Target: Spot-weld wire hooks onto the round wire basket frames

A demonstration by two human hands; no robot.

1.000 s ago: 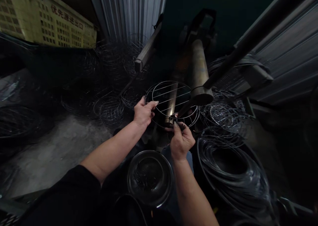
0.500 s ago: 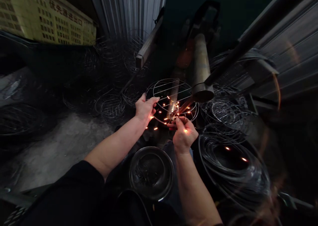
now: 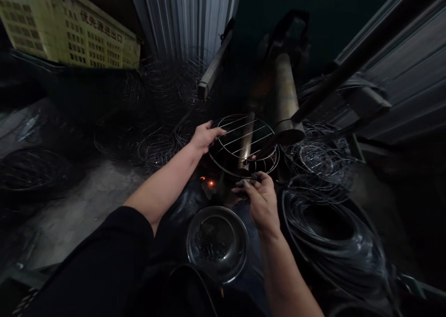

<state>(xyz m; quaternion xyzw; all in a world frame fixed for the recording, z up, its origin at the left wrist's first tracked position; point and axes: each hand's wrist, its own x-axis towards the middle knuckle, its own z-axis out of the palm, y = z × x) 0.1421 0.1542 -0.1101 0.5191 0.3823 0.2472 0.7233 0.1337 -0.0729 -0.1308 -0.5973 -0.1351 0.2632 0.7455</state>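
Note:
My left hand (image 3: 205,138) grips the left rim of a round wire rack (image 3: 232,146), thumb on top. The rack has two rings and parallel cross wires, and it sits around a lower metal cylinder (image 3: 247,143). My right hand (image 3: 263,196) is closed in a pinch on a few short wire pieces (image 3: 253,179), just in front of the rack's near edge. A thicker metal cylinder (image 3: 290,106) with a dark rod hangs above the rack's right side. Below my hands stands a steel bowl (image 3: 230,224) with short wire pieces inside.
Coils of wire (image 3: 341,242) lie at the right, with more wire rings (image 3: 322,157) behind them. Finished-looking wire racks (image 3: 158,147) are at the left. A square bar (image 3: 211,78) juts in from behind. A yellow crate (image 3: 101,38) stands at the upper left.
The burst of sparks around the cylinders has died down to a few glowing specks. My right hand has drawn back slightly from the rack's near rim, showing the short wires in its fingers.

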